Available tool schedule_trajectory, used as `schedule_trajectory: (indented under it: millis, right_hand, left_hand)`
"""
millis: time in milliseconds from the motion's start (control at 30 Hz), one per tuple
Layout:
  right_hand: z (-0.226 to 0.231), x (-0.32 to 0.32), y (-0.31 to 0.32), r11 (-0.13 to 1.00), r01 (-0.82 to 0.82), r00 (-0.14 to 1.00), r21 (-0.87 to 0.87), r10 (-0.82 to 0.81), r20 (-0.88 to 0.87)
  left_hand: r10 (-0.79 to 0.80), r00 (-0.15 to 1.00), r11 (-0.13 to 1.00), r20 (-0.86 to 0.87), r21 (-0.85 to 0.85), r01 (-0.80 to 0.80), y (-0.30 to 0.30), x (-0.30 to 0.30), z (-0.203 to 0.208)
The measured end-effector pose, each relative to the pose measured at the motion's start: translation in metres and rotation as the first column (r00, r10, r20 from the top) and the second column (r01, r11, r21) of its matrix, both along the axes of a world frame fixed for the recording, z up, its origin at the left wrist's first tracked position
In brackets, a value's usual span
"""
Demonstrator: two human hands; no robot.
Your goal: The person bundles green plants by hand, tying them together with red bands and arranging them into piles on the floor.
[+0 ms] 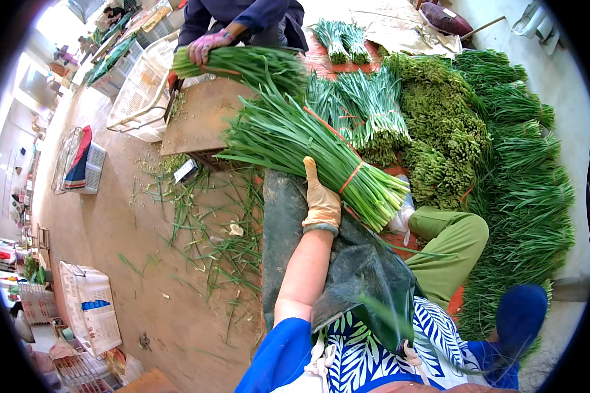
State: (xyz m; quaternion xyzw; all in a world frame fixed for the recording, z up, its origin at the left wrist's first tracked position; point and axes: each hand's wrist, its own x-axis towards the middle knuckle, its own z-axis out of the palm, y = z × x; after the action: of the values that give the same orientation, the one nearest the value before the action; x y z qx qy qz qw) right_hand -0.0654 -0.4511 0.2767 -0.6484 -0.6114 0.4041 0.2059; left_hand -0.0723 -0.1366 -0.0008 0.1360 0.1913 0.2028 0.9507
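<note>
A bundle of long green leaves (288, 131) lies slantwise across the middle of the frame, its leaf tips toward the upper left and its pale cut ends (388, 204) toward the lower right, with a red band (352, 177) around it nearer the cut ends. The left hand (322, 200), in a tan glove, meets the bundle from below just beside the band; its thumb stands up against the near side and its fingers are hidden, though it appears to be gripping. The right hand does not show, so its state cannot be told. Holding by the firm stalks near the band seems best: a snug but gentle grip should keep the cut ends even without bruising leaves, while the long, limp tips probably want support so they don't bend or snag. Beneath the hand spreads a dark green apron (367, 278). At the top, a co-worker's gloved hand (210, 46) rests on another bundle (259, 65) above a brown table (200, 118). Further bundles (373, 108) stand upper centre, stacked greens (521, 190) fill the right, and loose leaves (206, 242) litter the floor (131, 223) left of centre.
</note>
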Motion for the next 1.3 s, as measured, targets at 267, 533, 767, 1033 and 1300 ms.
schedule_trajectory:
  millis: [267,533,767,1033,1300]
  right_hand:
    - [-0.062,-0.011,0.073,0.828,0.359,0.781,0.431,-0.519,0.348]
    - [0.013,0.0,0.11,0.405,0.172,0.804,0.898,-0.585,0.11]
    - [0.035,-0.003,0.098,0.415,0.142,0.733,0.899,-0.655,0.186]
    - [0.03,0.002,0.097,0.391,0.144,0.715,0.909,-0.676,0.177]
    - [0.034,0.002,0.09,0.389,0.13,0.728,0.912,-0.662,0.178]
  left_hand:
    - [-0.043,0.993,0.995,0.109,0.097,0.032,0.005,-0.01,0.005]
    - [-0.159,0.984,0.984,0.079,-0.065,0.164,0.007,-0.016,-0.013]
    - [-0.003,0.998,0.984,0.067,0.178,-0.009,0.002,-0.013,-0.017]
    - [-0.086,0.993,0.995,0.078,0.046,0.083,0.006,-0.012,-0.013]
    - [-0.063,0.995,0.996,0.073,0.072,0.057,0.004,-0.015,0.004]
